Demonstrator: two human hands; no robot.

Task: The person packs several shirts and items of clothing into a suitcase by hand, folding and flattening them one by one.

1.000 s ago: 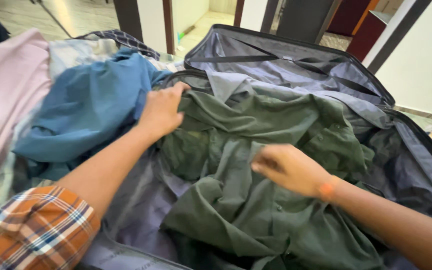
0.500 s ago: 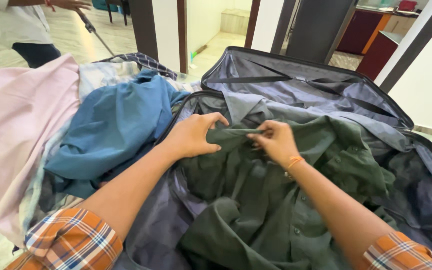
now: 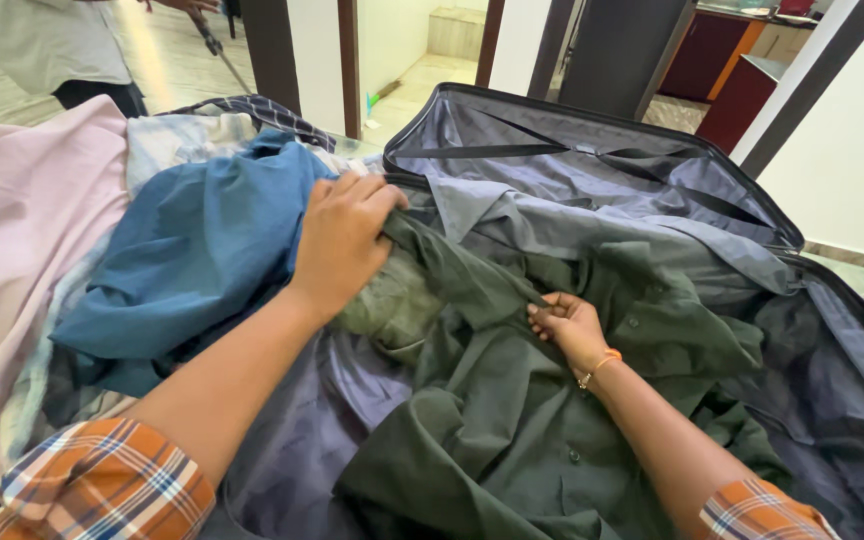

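A dark green shirt (image 3: 512, 430) lies crumpled in an open dark suitcase (image 3: 592, 150) with a grey lining. My left hand (image 3: 342, 240) grips a fold of the green shirt near the suitcase's left edge and lifts it. My right hand (image 3: 567, 325) pinches the same shirt along a seam at the middle, its wrist wearing an orange band. Both my sleeves are orange plaid. A grey shirt (image 3: 572, 225) lies under the green one toward the lid.
A pile of clothes sits left of the suitcase: a blue garment (image 3: 192, 260), a pink one (image 3: 22, 240), a pale one behind. Another person (image 3: 52, 50) stands at the far left on the tiled floor. Dark door frames and a white wall lie beyond.
My left hand has pulled a fold of the green shirt up and left. My right hand has moved down toward me along the shirt. The view has come closer.
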